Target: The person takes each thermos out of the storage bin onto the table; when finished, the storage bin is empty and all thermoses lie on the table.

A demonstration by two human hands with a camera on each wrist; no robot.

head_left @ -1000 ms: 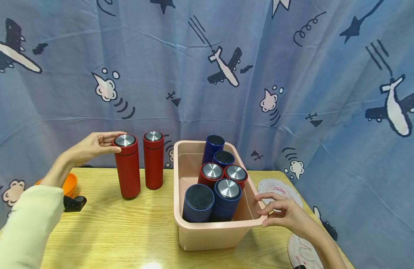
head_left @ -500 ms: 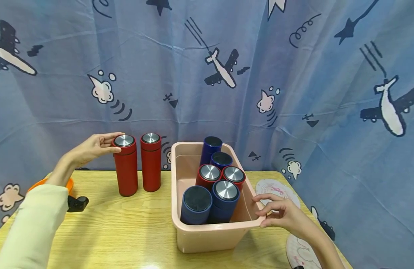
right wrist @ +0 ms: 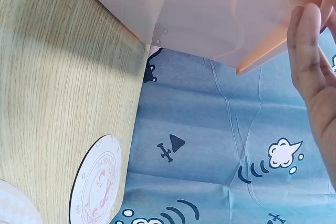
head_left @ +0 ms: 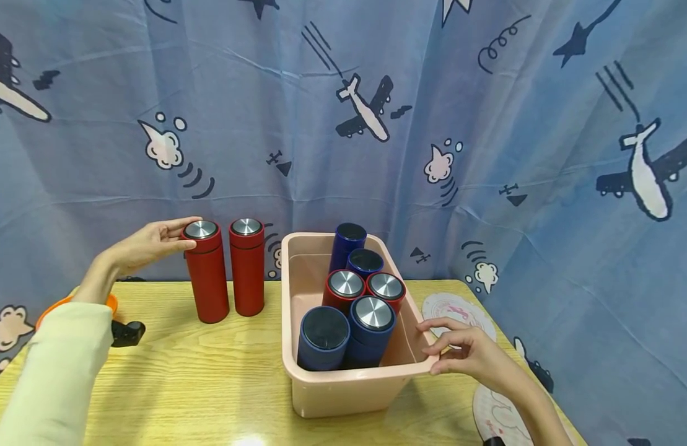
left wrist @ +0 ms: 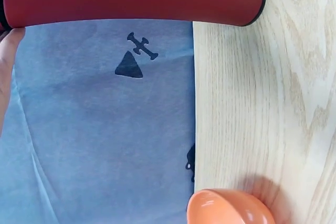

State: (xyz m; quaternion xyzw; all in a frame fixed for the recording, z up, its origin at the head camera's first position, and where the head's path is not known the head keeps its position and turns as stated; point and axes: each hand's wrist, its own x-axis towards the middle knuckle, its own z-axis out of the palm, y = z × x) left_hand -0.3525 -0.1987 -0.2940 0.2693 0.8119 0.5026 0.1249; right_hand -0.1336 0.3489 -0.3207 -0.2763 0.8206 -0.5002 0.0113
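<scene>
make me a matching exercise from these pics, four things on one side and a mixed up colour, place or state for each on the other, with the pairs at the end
Things
1. left hand
2. right hand
3. bin
4. bowl

Matches
A. pink, with six flasks inside
B. orange, partly hidden by an arm in the head view
C. grips a rim near a corner
D. holds a red flask near its top

Right pairs: 1-D, 2-C, 3-A, 4-B
</scene>
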